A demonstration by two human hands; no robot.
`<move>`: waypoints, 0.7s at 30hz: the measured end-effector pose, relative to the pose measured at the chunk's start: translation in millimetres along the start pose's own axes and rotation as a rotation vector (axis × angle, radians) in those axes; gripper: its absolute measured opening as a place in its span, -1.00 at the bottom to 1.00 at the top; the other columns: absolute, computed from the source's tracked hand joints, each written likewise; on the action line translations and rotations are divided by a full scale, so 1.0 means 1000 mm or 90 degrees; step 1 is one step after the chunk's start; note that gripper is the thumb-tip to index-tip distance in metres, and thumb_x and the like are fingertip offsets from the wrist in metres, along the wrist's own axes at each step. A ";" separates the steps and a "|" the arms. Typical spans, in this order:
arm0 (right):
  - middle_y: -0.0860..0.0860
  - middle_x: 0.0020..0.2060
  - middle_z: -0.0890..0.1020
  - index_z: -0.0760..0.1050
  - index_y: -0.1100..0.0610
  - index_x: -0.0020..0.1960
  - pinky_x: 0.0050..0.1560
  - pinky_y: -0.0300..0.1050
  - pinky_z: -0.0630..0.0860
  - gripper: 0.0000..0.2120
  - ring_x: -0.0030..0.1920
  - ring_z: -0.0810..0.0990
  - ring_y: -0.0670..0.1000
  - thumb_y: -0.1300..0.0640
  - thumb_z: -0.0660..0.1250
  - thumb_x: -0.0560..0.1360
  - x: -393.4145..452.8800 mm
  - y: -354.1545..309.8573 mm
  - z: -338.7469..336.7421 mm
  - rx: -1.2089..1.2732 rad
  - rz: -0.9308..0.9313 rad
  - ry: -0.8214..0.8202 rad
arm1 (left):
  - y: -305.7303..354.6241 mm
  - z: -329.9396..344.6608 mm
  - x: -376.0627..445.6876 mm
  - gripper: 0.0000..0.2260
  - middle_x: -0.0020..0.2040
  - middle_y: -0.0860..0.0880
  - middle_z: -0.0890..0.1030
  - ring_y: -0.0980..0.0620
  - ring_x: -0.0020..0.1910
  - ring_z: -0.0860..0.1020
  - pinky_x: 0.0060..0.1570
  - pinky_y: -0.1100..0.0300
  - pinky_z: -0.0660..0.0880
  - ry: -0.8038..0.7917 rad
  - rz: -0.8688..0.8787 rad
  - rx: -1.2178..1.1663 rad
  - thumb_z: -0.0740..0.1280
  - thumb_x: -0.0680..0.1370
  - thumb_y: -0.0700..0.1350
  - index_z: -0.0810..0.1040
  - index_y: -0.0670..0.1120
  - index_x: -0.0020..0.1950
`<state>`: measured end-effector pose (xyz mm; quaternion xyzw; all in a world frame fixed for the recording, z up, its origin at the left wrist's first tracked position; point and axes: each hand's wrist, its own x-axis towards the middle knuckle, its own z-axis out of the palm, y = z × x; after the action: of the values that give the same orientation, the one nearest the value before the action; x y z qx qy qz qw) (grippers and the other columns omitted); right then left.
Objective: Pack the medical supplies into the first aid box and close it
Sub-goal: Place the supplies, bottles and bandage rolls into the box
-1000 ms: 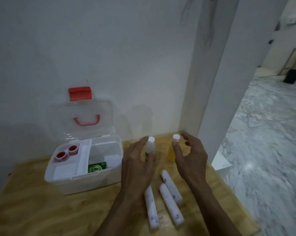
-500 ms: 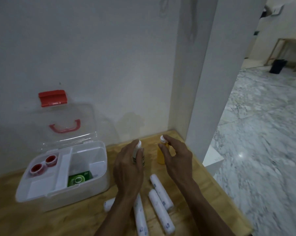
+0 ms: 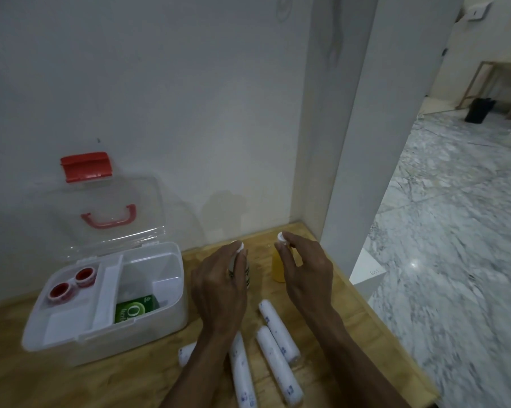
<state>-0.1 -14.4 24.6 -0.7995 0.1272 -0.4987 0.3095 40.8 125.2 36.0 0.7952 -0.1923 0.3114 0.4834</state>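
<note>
Both hands have closed in on the two upright bottles since the earlier frames, when they hovered short of them with fingers spread. Left hand [image 3: 219, 287] is now wrapped round the clear bottle [image 3: 239, 262], fingers curled about its body, its white cap showing above the knuckles. Right hand [image 3: 302, 270] pinches the white cap of the yellow bottle [image 3: 277, 267] between thumb and fingertips; the bottle's base appears to rest on the tabletop [image 3: 351, 334].

First aid box [image 3: 107, 301] stands open to the left of both hands, lid leaning back toward the wall, red latch uppermost. Two red-rimmed tape rolls [image 3: 71, 282] lie in its tray; a green packet [image 3: 135, 309] lies in the deep compartment. Four white bandage rolls [image 3: 277, 348] lie on the tabletop near the wrists, long axes running roughly away from the person.

Judgement: both bottles stand with long axes vertical. The left hand is nearer the box, so its bottle has the shorter path into the deep compartment. The lid cannot be closed until bottles and rolls are in.
</note>
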 end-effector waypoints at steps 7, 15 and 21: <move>-0.01 -0.05 0.71 0.66 0.15 0.07 -0.07 -0.02 0.60 -0.83 -0.05 0.66 -0.03 0.16 0.47 0.49 0.003 -0.014 -0.009 0.021 -0.021 0.016 | 0.012 -0.010 0.003 -0.84 0.00 -0.01 0.70 0.02 -0.03 0.65 -0.05 -0.04 0.56 -0.010 -0.008 -0.030 0.40 0.52 -0.10 0.68 -0.07 0.07; 0.00 -0.04 0.72 0.66 0.16 0.08 -0.07 -0.06 0.62 -0.81 -0.07 0.67 -0.06 0.16 0.47 0.48 0.016 -0.060 -0.024 0.060 -0.079 0.014 | 0.034 -0.046 0.017 -0.82 0.02 -0.01 0.70 0.07 -0.01 0.65 0.02 -0.01 0.57 0.015 0.019 -0.042 0.41 0.52 -0.09 0.67 -0.08 0.09; -0.01 -0.06 0.72 0.67 0.16 0.06 -0.12 -0.08 0.61 -0.82 -0.09 0.66 -0.07 0.16 0.48 0.47 0.027 -0.106 -0.023 0.102 -0.134 0.009 | 0.039 -0.089 0.035 -0.80 0.02 -0.05 0.70 0.02 -0.02 0.66 -0.05 -0.07 0.60 0.057 0.073 -0.020 0.41 0.51 -0.10 0.65 -0.10 0.11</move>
<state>-19.0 45.4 117.2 -0.7779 0.0045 -0.5426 0.3171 15.1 186.0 115.5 0.7607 -0.2207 0.3707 0.4849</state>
